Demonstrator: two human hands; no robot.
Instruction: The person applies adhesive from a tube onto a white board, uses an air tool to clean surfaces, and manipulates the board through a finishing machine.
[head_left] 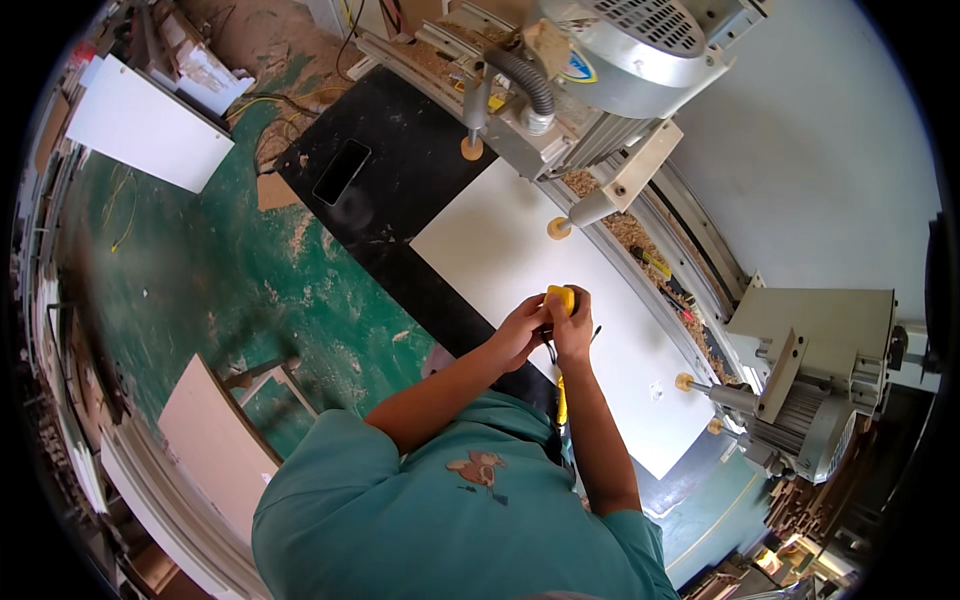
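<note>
Above a white board (510, 235), my left hand (522, 330) and my right hand (572, 320) meet around a small yellow block-like case that looks like a tape measure (562, 297). Fingers of both hands are closed about it, and they hide its lower part. A dark cord or strap hangs just below the hands. Beside my right forearm, close to my shirt, a narrow yellow piece (562, 400) shows; whether it joins the case I cannot tell. Under the hands, the board lies flat on a black machine bed (385, 235).
A black phone (342, 172) lies on the bed at the far left. Round-footed clamps (559, 228) stand over the board along the machine, below a large motor (640, 60). Wood chips (630, 232) fill the rail channel. Boards (150, 125) stand left on the green floor (200, 270).
</note>
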